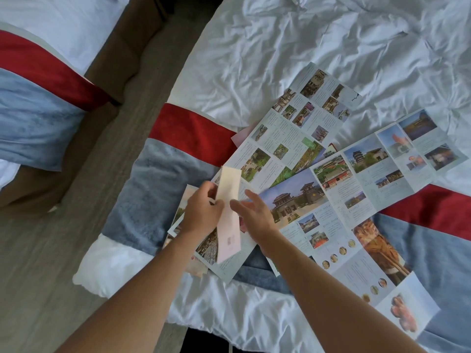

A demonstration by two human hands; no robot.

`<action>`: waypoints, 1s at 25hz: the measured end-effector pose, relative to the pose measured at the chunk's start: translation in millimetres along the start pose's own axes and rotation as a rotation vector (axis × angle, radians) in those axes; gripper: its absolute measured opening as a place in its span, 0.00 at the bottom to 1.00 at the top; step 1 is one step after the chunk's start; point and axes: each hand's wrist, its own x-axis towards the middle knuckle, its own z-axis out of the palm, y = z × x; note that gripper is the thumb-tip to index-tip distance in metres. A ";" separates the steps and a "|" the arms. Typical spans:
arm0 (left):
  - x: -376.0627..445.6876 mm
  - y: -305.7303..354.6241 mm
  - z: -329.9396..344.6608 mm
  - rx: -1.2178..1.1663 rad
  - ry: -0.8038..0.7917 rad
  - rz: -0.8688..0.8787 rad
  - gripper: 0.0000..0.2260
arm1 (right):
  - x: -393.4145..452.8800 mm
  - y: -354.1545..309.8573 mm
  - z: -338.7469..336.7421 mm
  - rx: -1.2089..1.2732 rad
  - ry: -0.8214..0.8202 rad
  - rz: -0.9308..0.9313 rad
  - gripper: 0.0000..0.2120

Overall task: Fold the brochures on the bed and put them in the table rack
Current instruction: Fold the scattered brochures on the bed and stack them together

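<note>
Step in hand, as judged: one brochure is folded down to a narrow strip; the fold looks nearly finished, stowing not yet done.

Left hand (204, 210) pinches the folded brochure (229, 215) at its left edge, upper half, holding it raised above the pile. Right hand (253, 212) is just beside the strip's right edge, fingers spread and loose, holding nothing; contact with the strip cannot be told.

Unfolded brochures (356, 179) lie fanned on the bed (305, 47), across the red-and-grey bed runner (188, 133), to the right of and under both hands. More sheets lie under the left wrist.

Table rack: not in view.

Next move likely calls for pressing the crease flat, then carrying the strip off the bed to the rack, wherever that stands
</note>
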 end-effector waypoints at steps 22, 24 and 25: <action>12.0 -87.5 -11.6 0.622 -0.191 -0.194 0.32 | 27.2 16.0 1.3 -0.243 0.330 0.021 0.20; 12.6 -87.6 -9.6 0.552 -0.217 -0.200 0.26 | 27.9 18.5 4.9 -0.271 0.320 0.023 0.19; 12.6 -87.0 -8.6 0.492 -0.248 -0.199 0.21 | 28.5 19.9 6.5 -0.273 0.318 0.023 0.19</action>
